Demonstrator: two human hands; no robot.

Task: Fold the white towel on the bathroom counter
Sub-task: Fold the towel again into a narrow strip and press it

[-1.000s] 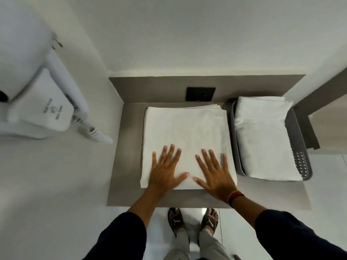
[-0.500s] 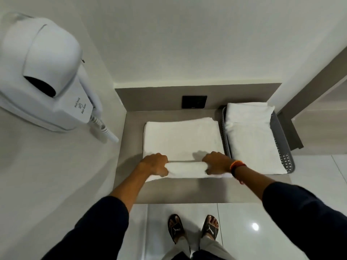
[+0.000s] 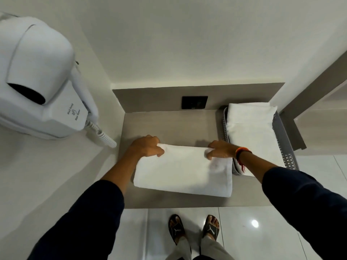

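The white towel (image 3: 183,170) lies folded into a thick rectangle on the grey counter (image 3: 169,126), near its front edge. My left hand (image 3: 147,146) grips the towel's far left corner with curled fingers. My right hand (image 3: 221,149) grips the far right corner in the same way; a red thread band sits on that wrist. The towel's far edge is lifted slightly under both hands, and its near edge rests on the counter.
A grey perforated basket (image 3: 282,136) with another folded white towel (image 3: 249,128) stands at the counter's right end, touching my right wrist. A black wall socket (image 3: 194,102) sits on the backsplash. A white wall hair dryer (image 3: 39,81) hangs at left. My sandalled feet are below the counter edge.
Both hands went from lying flat on the towel to gripping its near edge, then carried it over to the far side, halving the towel. The view tilted up and back.
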